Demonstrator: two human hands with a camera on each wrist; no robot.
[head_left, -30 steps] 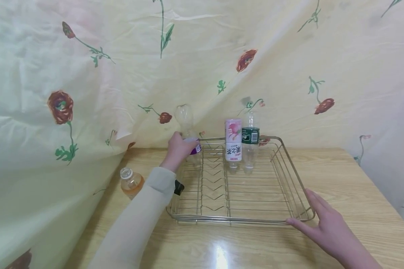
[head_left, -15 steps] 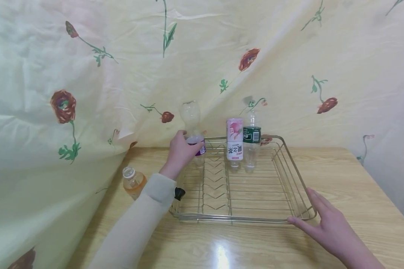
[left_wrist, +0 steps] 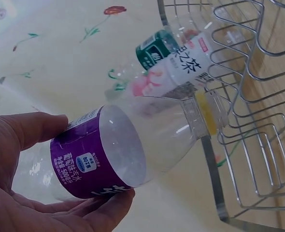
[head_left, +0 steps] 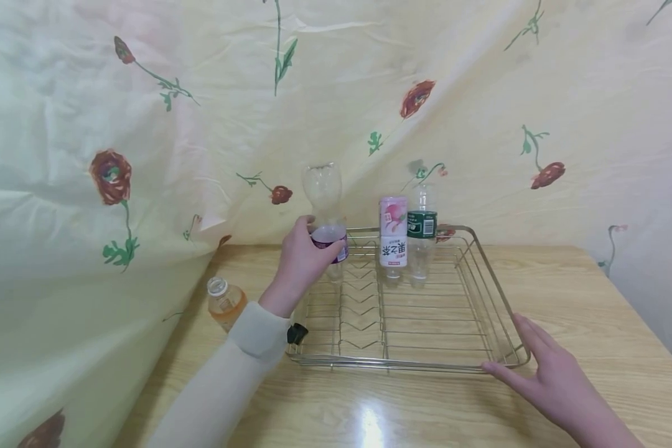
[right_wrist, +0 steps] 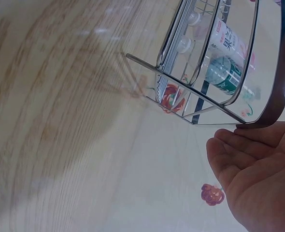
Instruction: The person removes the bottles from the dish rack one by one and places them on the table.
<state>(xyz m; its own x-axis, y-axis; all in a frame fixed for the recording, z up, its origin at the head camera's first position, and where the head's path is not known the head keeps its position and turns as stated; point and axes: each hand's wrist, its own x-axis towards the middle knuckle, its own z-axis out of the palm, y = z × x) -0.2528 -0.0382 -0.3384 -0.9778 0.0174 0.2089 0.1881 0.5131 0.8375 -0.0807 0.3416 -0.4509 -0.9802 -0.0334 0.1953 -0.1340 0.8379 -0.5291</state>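
My left hand [head_left: 306, 258] grips a clear plastic bottle with a purple label [left_wrist: 92, 152] between thumb and fingers. The bottle is upside down over the rack's back left part, its uncapped neck with a yellow ring right at the wires in the left wrist view. The metal wire dish rack [head_left: 437, 333] stands on the table. At its front right corner my right hand [head_left: 557, 379] rests with fingers extended along the side and thumb at the front rim. A pink-and-white labelled bottle [head_left: 393, 231] and a green-labelled bottle [head_left: 422, 225] stand upside down at the rack's back.
An orange-labelled bottle [head_left: 226, 302] with an open mouth stands upright left of the rack, beside my left forearm. A floral cloth [head_left: 481, 124] hangs behind and to the left of the wooden table [head_left: 442, 407].
My left hand has brought the purple-labelled bottle slightly to the right, and it now stands straighter. The right hand stays at the rack corner. The head view has shifted a little.
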